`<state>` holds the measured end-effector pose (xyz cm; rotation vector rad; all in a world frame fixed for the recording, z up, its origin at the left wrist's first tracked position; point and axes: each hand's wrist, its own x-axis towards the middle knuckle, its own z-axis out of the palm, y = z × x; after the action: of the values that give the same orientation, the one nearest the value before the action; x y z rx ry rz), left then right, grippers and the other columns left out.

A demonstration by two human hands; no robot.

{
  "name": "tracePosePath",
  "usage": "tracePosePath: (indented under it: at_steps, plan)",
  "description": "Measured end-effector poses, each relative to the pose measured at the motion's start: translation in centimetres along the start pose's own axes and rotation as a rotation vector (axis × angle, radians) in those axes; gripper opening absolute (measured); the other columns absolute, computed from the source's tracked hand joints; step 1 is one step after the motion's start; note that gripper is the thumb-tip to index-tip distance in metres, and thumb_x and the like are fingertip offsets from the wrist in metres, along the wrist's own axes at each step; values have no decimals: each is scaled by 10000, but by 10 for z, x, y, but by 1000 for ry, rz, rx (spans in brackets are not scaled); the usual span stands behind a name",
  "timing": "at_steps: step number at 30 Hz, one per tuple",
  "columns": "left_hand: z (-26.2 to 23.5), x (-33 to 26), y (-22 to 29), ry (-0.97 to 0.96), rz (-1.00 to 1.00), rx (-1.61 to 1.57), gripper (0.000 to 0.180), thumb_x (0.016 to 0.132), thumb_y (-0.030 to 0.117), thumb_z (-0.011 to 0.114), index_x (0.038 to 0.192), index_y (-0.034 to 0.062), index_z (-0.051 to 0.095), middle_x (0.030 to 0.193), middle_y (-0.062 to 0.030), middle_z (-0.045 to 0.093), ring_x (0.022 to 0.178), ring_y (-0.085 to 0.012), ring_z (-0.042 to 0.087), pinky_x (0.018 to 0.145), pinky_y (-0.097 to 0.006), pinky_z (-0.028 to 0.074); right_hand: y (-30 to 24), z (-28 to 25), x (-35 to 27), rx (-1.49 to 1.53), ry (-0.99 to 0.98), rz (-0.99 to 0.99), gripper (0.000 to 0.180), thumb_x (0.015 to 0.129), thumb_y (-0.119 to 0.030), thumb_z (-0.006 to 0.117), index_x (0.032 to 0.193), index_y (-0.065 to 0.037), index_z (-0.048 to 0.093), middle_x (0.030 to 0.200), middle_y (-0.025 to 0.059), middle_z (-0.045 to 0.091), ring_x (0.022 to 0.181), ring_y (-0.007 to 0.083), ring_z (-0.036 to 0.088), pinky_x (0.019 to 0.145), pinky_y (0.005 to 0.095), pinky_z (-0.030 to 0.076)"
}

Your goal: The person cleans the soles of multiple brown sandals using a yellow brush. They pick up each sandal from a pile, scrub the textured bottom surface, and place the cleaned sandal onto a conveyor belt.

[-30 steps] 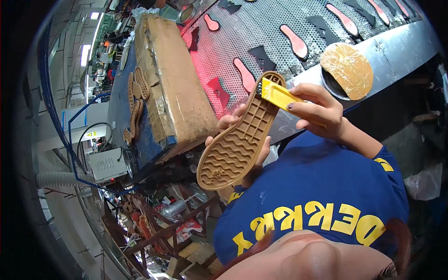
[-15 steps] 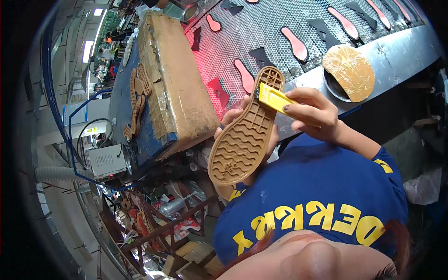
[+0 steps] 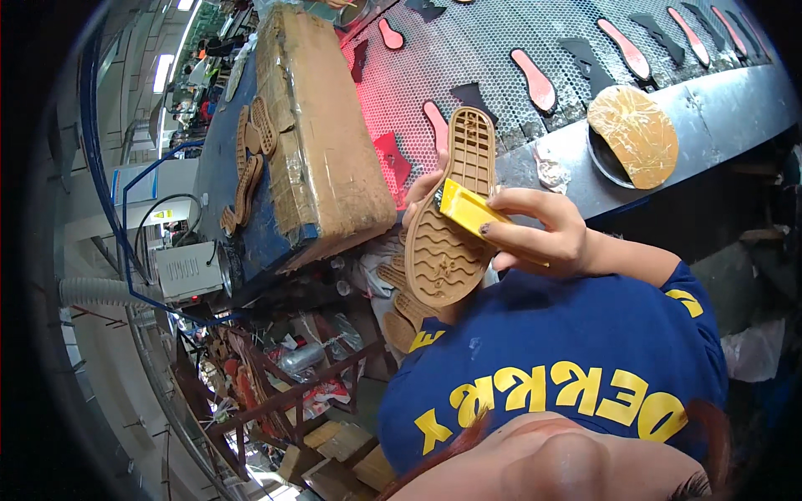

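A tan rubber shoe sole (image 3: pixel 444 271) is held up in front of my chest, its wavy and gridded tread facing me. My left hand (image 3: pixel 424 190) grips it along the left edge, with most of the fingers hidden behind it. Pinched in my right hand (image 3: pixel 547 230) is a yellow-handled brush (image 3: pixel 469 212) with short dark bristles. The bristle end lies at the sole's left edge near its middle, and the handle crosses the tread. Whether the bristles press on the sole or on its rim I cannot tell.
Beyond my hands runs a mesh conveyor (image 3: pixel 501 50) carrying pink insoles (image 3: pixel 535 79) and dark cut pieces. On its metal edge (image 3: pixel 710 117) stands a round tin under a tan disc (image 3: pixel 632 134). A cardboard box (image 3: pixel 330 134) and more soles (image 3: pixel 249 179) are at left.
My right hand has drawn the brush down the sole from the narrow end towards the middle. The sole has turned more upright and shifted slightly.
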<state>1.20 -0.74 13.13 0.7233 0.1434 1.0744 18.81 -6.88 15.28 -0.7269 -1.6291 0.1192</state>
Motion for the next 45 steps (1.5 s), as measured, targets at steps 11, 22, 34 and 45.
tracePosePath:
  at_steps: [11, 22, 34, 45]
  plan:
    - [23, 6, -21, 400, 177, 849, 603, 774, 238, 729, 1219, 51, 368, 1179, -148, 500, 1119, -267, 543, 955, -390, 480, -2, 11, 9, 16, -34, -37, 382, 764, -299, 767, 1024, -44, 652, 954, 153, 607, 673, 231, 645, 543, 306, 530]
    - [12, 6, -33, 336, 140, 689, 573, 805, 219, 721, 1220, 43, 367, 1193, -147, 509, 1149, -257, 532, 985, -398, 461, -5, 12, 17, 84, -117, -87, 374, 770, -301, 769, 1015, -46, 650, 979, 166, 602, 666, 226, 641, 538, 298, 518]
    - [-2, 12, -49, 110, 18, 294, 495, 870, 221, 657, 1229, 33, 372, 1241, -152, 505, 1199, -248, 512, 1032, -410, 435, 0, 7, 18, 203, -258, -103, 309, 790, -231, 736, 987, -21, 623, 1043, 177, 583, 741, 257, 651, 604, 337, 538]
    - [-38, 2, -47, 61, 28, 548, 524, 894, 323, 622, 1264, 30, 393, 1231, -142, 520, 1231, -257, 503, 1051, -441, 433, 12, -13, 3, 162, -68, 134, 265, 784, -165, 769, 940, -21, 611, 1078, 186, 608, 938, 288, 644, 777, 366, 543]
